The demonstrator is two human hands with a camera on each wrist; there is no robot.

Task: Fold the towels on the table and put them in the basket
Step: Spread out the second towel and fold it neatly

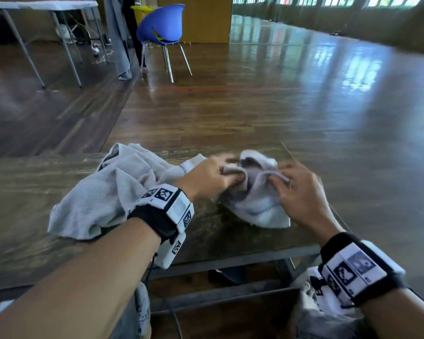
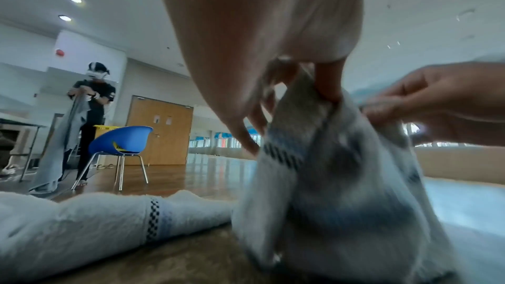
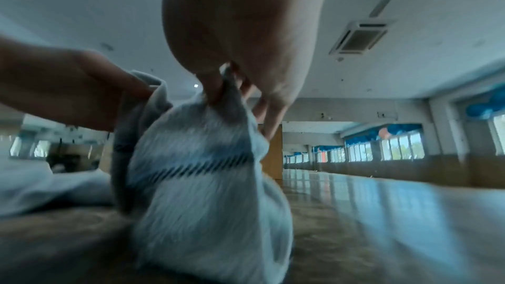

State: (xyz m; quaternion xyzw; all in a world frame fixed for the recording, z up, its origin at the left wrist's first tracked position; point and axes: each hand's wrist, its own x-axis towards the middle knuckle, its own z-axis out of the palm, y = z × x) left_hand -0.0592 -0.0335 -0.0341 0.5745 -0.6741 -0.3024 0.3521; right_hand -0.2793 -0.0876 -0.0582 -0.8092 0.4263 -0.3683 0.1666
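Note:
A small pale grey towel (image 1: 255, 204) with a checked stripe lies bunched on the dark wooden table (image 1: 22, 192), right of centre. My left hand (image 1: 211, 177) pinches its upper left edge, and my right hand (image 1: 296, 189) pinches its upper right edge. In the left wrist view the left hand (image 2: 300, 85) lifts the small towel (image 2: 327, 191) into a peak. The right wrist view shows the right hand (image 3: 226, 85) pinching the small towel (image 3: 202, 176) at its top. A larger crumpled grey towel (image 1: 103, 192) lies to the left. No basket is in view.
The table's right edge (image 1: 304, 172) runs close beside my right hand. Beyond the table is shiny wooden floor with a blue chair (image 1: 162, 25) and a folding table (image 1: 47, 6) at the far left. Another person (image 2: 92, 116) stands there holding a cloth.

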